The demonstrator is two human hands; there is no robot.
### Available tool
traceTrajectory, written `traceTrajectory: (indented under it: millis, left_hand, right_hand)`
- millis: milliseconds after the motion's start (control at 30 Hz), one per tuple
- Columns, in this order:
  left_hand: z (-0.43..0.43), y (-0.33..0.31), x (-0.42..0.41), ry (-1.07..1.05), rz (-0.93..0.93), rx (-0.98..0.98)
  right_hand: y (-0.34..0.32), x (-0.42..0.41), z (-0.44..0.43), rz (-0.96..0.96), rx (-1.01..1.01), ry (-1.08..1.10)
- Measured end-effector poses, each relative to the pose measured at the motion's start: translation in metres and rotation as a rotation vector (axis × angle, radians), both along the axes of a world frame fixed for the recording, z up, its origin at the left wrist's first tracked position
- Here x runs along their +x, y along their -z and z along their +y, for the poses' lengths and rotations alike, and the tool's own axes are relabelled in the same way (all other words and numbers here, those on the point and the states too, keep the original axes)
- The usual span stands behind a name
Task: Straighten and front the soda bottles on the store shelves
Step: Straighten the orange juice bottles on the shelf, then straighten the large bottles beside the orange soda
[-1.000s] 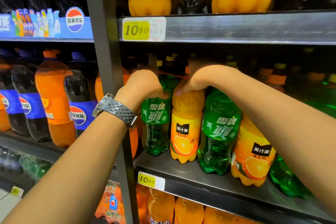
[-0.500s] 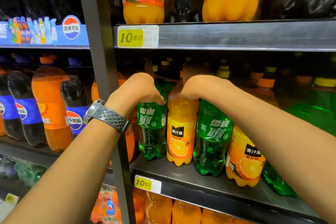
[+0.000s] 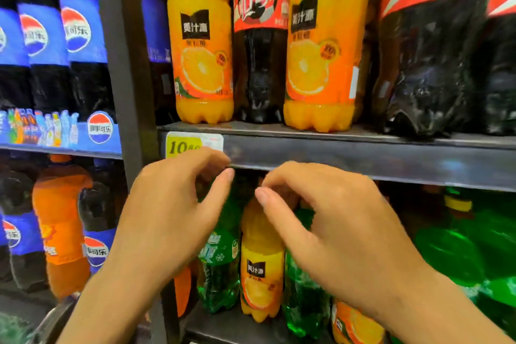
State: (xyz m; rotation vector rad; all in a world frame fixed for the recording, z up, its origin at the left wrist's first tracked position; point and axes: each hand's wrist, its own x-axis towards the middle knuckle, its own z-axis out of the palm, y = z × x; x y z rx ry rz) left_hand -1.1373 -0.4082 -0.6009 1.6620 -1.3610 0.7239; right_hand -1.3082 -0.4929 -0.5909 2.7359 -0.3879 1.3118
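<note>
While my left hand (image 3: pixel 173 212) hangs loosely curled before the lower shelf, thumb and forefinger apart with nothing plainly between them, my right hand (image 3: pixel 337 232) arches over the neck of a small orange-juice plastic bottle (image 3: pixel 261 268) with a yellow label. My fingers hide its cap, so I cannot tell whether they pinch it or only hover.

That bottle stands upright at the shelf front, label towards me. Just beside it on the left is a small green plastic soda bottle (image 3: pixel 219 268), half hidden by my left hand; a second green bottle (image 3: pixel 304 296) stands on its right, behind my right wrist.

Close above my knuckles runs the grey metal shelf edge (image 3: pixel 363 159), with a yellow price tag (image 3: pixel 192 144) at my left fingertips. On it stand a tall orange-juice bottle (image 3: pixel 202 50), a red-labelled cola bottle (image 3: pixel 261 45) and another tall orange bottle (image 3: pixel 321 58).

Left of the dark upright post (image 3: pixel 125 92) stand blue-labelled cola bottles (image 3: pixel 81 50). Large green bottles (image 3: pixel 460 254), blurred, fill the lower right.
</note>
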Motion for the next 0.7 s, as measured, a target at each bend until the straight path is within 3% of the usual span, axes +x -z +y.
traceTrajectory:
  millis: [100,267,500,700]
  left_hand:
    - [-0.002,-0.027,0.002,-0.035,0.01,-0.044]
    - [-0.009,-0.074,-0.002,-0.019,0.054,0.105]
    - [-0.004,-0.154,0.004,-0.021,0.212,-0.01]
    - [0.001,-0.244,0.02,0.01,0.143,0.005]
  right_hand:
    - [-0.029,-0.002,-0.011,-0.128,-0.024,0.02]
    - [-0.072,0.0,-0.026,0.006,0.02,0.178]
    - [-0.134,-0.002,-0.01,-0.001,0.127,0.162]
    - [-0.229,0.005,-0.001,0.007,0.17,0.141]
